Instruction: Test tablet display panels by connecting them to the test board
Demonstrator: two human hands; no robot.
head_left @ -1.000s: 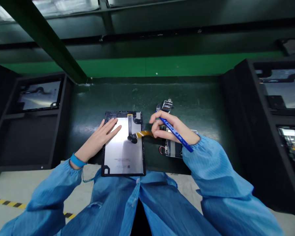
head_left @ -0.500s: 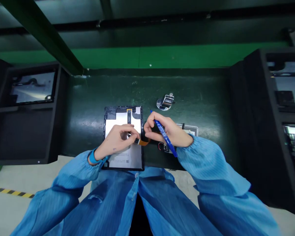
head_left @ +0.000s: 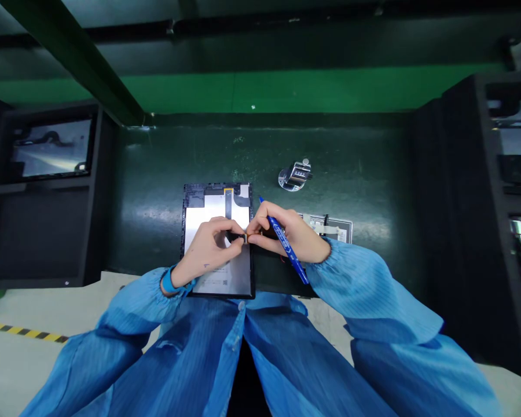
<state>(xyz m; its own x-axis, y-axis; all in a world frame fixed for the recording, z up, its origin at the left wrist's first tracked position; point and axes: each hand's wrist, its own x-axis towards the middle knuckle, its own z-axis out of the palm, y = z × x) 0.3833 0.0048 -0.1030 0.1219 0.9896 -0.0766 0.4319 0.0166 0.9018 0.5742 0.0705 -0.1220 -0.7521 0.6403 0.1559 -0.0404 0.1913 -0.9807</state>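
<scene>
A display panel (head_left: 239, 275) with a silvery back and black border lies at the bench's front edge. Over it, my left hand (head_left: 211, 246) is closed in a pinch on the dark end of a flex cable (head_left: 245, 238). My right hand (head_left: 301, 234) meets it there, thumb and forefinger pinched at the cable's other part, mostly hidden by the fingertips. A blue marker pen (head_left: 287, 248) is tucked in that same right hand, slanting down across the palm. Partly behind the right hand lies a flat board with pale parts and black wires (head_left: 341, 231).
On the green bench (head_left: 178, 150) a silver tally counter (head_left: 295, 176) stands beyond my right hand. Black racks holding panels flank both sides, the left rack (head_left: 39, 231) and the right rack (head_left: 451, 231). A green post (head_left: 78, 58) rises at the back left.
My right hand has moved left, so its fingertips now meet those of my left hand at the cable end. The orange stretch of cable seen between the hands is now mostly covered.
</scene>
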